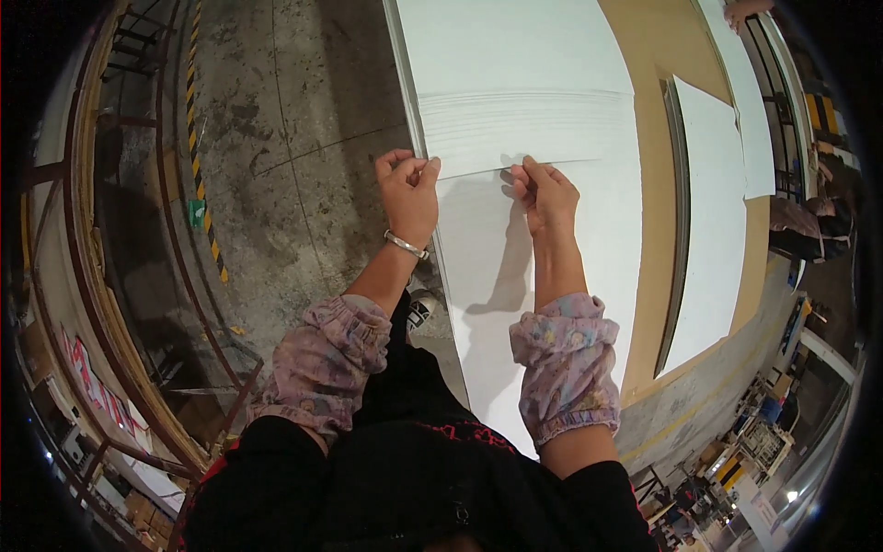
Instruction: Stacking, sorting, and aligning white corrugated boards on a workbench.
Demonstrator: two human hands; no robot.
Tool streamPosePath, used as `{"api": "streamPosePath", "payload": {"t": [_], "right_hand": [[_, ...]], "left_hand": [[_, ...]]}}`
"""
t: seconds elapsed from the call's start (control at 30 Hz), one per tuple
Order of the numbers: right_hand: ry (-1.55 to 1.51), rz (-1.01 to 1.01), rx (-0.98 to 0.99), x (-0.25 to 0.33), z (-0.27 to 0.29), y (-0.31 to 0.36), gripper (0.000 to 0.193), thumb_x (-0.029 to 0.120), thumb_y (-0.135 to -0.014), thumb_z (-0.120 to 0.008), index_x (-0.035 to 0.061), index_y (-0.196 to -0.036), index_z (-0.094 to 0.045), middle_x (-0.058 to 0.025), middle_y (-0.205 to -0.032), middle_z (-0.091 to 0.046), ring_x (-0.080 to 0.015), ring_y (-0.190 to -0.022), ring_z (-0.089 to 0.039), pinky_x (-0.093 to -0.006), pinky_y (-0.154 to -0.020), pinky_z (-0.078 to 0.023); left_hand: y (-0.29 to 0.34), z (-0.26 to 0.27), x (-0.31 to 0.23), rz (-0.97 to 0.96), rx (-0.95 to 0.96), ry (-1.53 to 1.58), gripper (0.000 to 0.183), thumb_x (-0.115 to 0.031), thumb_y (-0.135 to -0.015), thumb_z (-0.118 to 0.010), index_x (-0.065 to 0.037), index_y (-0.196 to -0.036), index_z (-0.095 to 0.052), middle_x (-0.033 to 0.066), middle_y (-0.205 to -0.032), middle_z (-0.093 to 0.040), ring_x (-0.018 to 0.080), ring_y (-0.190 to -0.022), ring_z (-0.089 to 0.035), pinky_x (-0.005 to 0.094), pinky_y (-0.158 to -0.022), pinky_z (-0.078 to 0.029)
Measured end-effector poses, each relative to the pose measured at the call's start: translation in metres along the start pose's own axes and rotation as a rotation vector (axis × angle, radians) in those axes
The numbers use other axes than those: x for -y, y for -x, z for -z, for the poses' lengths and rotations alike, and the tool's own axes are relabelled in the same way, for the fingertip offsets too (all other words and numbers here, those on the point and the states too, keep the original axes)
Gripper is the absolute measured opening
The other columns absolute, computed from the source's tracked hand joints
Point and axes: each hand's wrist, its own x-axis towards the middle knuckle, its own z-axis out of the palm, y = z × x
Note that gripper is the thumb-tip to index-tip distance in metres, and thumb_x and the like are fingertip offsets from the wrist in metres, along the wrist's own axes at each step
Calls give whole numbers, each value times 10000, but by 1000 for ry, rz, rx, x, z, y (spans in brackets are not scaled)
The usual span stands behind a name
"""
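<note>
White sheets (515, 46) lie on a long board-like surface in front of me, and several of their edges show as close parallel lines beyond my hands. A thin white sheet edge (478, 171) runs between my two hands. My left hand (409, 198) is closed, thumb against fingers, on its left end at the stack's side. My right hand (552, 195) pinches the same edge farther right, casting a shadow on the white surface. Whether the edge belongs to a loose strip or a whole sheet, I cannot tell.
To the right, brown board (644, 55) carries another white stack (713, 221) with a dark side edge. A brown metal rack (92, 230) stands at the left beyond concrete floor (294, 101). At the far right are a co-worker's hand (747, 11) and another person (809, 225).
</note>
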Motion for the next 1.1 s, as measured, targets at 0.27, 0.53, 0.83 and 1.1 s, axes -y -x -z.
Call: {"api": "streamPosePath", "payload": {"t": [0.27, 0.53, 0.83, 1.1], "right_hand": [[133, 7, 73, 0, 5, -1, 163, 119, -868, -610, -39, -903, -589, -116, -823, -663, -136, -680, -639, -199, -565, -514], [201, -55, 361, -4, 11, 28, 269, 157, -911, -548, -75, -1046, -563, -158, -948, -657, -164, -800, -648, -230, -672, -537], [-106, -117, 405, -5, -5, 23, 263, 152, -907, -565, -85, -1021, -574, -150, -930, -650, -174, -823, -646, -233, -712, -563], [15, 61, 30, 6, 1, 3, 155, 61, -822, -647, -67, -896, -599, -112, -767, -653, -120, -623, -614, -184, -515, -495]], "left_hand": [[-5, 2, 15, -37, 41, -93, 140, -122, -762, -728, -13, -758, -639, 69, -1046, -469, 94, -736, -491, 227, -644, -447], [-2, 5, 10, -138, 150, -43, 230, -30, -694, -714, -67, -865, -564, 78, -1099, -416, 90, -650, -446, 238, -634, -451], [-6, 7, 8, -63, 97, 27, 204, -57, -700, -724, -51, -863, -602, 64, -1093, -409, 70, -607, -416, 208, -597, -419], [-7, 11, 7, -1, 184, 25, 162, -122, -742, -723, -19, -823, -629, 61, -1106, -416, 59, -593, -400, 228, -588, -409]]}}
